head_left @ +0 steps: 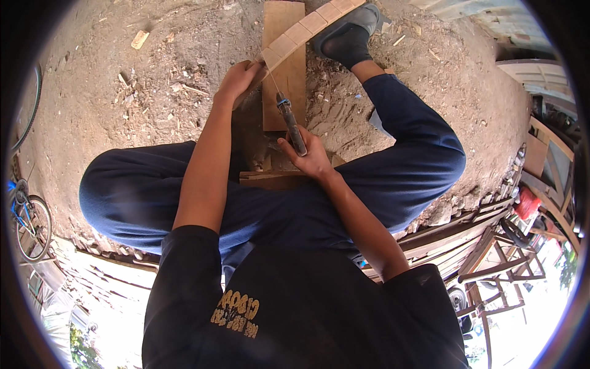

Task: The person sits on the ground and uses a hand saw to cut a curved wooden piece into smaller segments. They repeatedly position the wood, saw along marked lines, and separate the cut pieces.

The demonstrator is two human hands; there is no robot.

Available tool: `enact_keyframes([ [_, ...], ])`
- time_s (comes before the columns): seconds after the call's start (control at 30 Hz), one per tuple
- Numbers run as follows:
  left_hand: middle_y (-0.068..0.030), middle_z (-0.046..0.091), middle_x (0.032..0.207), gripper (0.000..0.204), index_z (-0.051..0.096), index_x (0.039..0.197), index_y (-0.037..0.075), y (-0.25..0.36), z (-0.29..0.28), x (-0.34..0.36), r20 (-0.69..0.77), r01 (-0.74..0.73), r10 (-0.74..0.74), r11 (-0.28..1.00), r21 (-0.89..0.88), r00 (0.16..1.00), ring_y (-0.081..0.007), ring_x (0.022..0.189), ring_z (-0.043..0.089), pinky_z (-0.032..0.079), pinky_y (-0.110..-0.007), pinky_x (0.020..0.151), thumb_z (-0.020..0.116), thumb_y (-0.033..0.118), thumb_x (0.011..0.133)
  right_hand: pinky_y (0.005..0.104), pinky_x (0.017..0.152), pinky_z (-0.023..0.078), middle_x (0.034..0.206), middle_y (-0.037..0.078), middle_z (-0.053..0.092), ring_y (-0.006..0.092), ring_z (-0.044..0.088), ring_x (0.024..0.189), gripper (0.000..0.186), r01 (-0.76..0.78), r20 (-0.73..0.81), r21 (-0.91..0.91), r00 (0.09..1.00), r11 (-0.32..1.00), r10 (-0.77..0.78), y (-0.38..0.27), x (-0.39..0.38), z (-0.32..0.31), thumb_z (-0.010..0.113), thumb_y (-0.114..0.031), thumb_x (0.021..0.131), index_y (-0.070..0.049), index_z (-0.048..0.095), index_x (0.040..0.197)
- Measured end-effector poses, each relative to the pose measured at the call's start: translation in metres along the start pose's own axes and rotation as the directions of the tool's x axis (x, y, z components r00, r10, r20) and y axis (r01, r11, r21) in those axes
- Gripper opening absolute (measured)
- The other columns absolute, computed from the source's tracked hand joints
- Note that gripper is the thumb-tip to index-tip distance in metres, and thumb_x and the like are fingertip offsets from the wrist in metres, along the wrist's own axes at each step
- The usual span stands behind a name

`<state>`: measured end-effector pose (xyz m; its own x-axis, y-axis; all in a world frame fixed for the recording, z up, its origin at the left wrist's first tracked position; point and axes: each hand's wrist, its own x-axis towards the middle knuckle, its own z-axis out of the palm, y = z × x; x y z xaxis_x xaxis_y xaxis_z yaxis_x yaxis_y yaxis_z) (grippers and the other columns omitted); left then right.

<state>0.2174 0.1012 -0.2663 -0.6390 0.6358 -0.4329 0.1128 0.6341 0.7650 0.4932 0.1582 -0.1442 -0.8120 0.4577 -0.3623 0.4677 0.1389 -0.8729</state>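
My right hand is wrapped round the dark handle of a handsaw with a blue band near its front. The thin blade shows nearly edge-on and reaches the near end of a long, curved wooden strip. Several evenly spaced lines cross this strip. At that same end, my left hand grips the strip; its fingertips are partly hidden behind the wood. Under the strip lies a flat plank. My foot in a grey shoe is against the strip's far part.
Wood chips lie scattered over the dirt ground. A wooden block sits between my legs. A blue bicycle stands at the left. At the right are stacked boards and wooden chair frames.
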Motion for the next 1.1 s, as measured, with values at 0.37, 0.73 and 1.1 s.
enact_keyframes([
  [0.37, -0.0279, 0.070, 0.113, 0.057, 0.069, 0.118, -0.002, -0.0018, -0.0002, 0.0012, 0.007, -0.005, 0.005, 1.000, 0.006, 1.000, -0.0402, 0.112, 0.067, 0.050, -0.045, 0.095, 0.057, 0.048, 0.095, 0.0298, 0.059, 0.044, 0.067, 0.001, 0.049, 0.0091, 0.046, 0.063, 0.021, -0.012, 0.027, 0.023, 1.000, 1.000, 0.011, 0.0008, -0.0005, 0.0005, 0.072, -0.021, 0.094, -0.006, 0.058, 0.089],
  [0.73, -0.0273, 0.071, 0.112, 0.058, 0.069, 0.118, -0.002, 0.0028, -0.0014, -0.0011, 0.008, 0.003, -0.003, 1.000, 0.004, 1.000, -0.0385, 0.110, 0.068, 0.051, -0.044, 0.093, 0.057, 0.050, 0.095, 0.0377, 0.061, 0.049, 0.067, 0.012, 0.059, 0.0215, 0.056, 0.059, 0.025, -0.009, 0.019, 0.014, 1.000, 1.000, 0.009, 0.0003, 0.0000, -0.0008, 0.074, -0.023, 0.091, -0.003, 0.058, 0.088],
  [1.1, -0.0277, 0.071, 0.111, 0.057, 0.070, 0.116, -0.002, 0.0009, 0.0005, 0.0001, -0.011, -0.005, 0.005, 1.000, 0.014, 1.000, -0.0397, 0.109, 0.068, 0.051, -0.045, 0.092, 0.057, 0.049, 0.095, 0.0379, 0.062, 0.050, 0.069, 0.013, 0.061, 0.0232, 0.058, 0.060, 0.025, -0.001, 0.021, 0.013, 1.000, 1.000, 0.000, -0.0002, 0.0002, -0.0011, 0.074, -0.023, 0.091, -0.003, 0.059, 0.089],
])
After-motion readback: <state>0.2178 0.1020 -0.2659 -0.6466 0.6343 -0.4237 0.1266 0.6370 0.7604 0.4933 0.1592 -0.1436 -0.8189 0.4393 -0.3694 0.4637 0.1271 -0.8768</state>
